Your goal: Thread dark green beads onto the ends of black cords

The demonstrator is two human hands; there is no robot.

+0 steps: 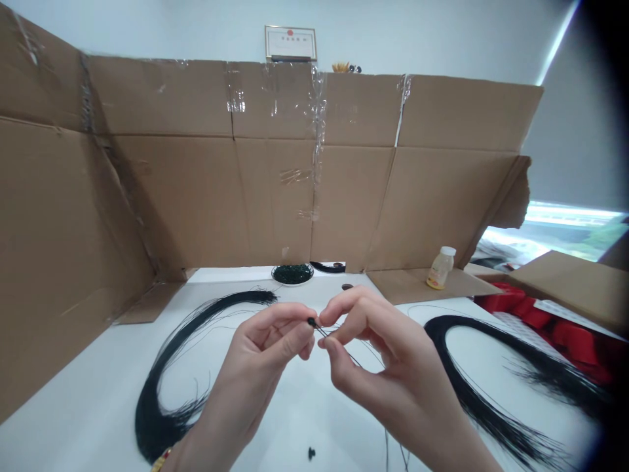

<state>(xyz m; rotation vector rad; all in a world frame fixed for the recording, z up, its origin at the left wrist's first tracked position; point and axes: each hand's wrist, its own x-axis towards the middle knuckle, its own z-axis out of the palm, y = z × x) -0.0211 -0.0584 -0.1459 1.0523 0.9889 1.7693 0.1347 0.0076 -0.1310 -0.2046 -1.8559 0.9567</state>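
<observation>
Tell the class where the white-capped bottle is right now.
In the head view, the bottle stands toward the right on a cardboard flap, beyond the right hand and left of the red items.

No text can be read. On the far wall [417, 36], a framed certificate [291, 49] bears a red emblem [289, 32] above a line of dark characters [295, 39], too small to make out. At far right, a bottle [441, 265] carries a yellow-and-red label [435, 282], its print illegible.
</observation>
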